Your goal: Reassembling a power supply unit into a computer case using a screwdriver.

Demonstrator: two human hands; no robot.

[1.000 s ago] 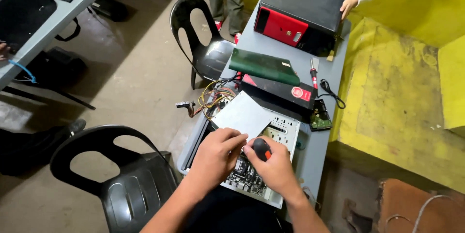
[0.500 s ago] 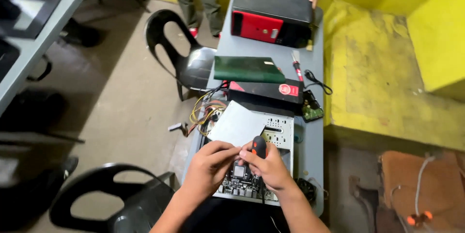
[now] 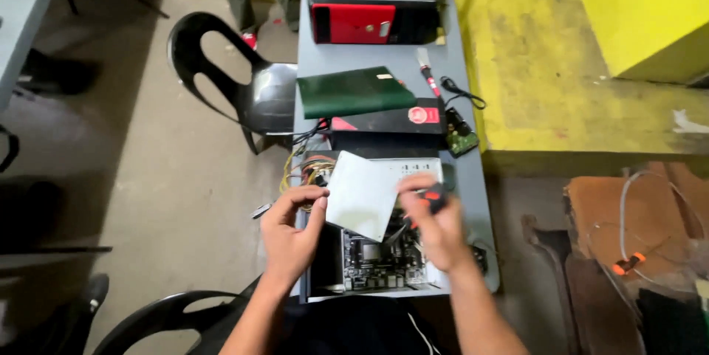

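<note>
— Since a second ago, both hands are drawing apart over the open computer case (image 3: pixel 369 252), which is lying at the near end of the desk (image 3: pixel 473 200).
— What are they gripping?
— The right hand (image 3: pixel 436 226) is closing around a red-and-black screwdriver (image 3: pixel 432 196); the left hand (image 3: pixel 292 229) is pinching something too small to tell.
— Any risk?
— A slipping tip could be gouging the motherboard (image 3: pixel 380 259), or snagging the wire bundle (image 3: pixel 310 170).
</note>
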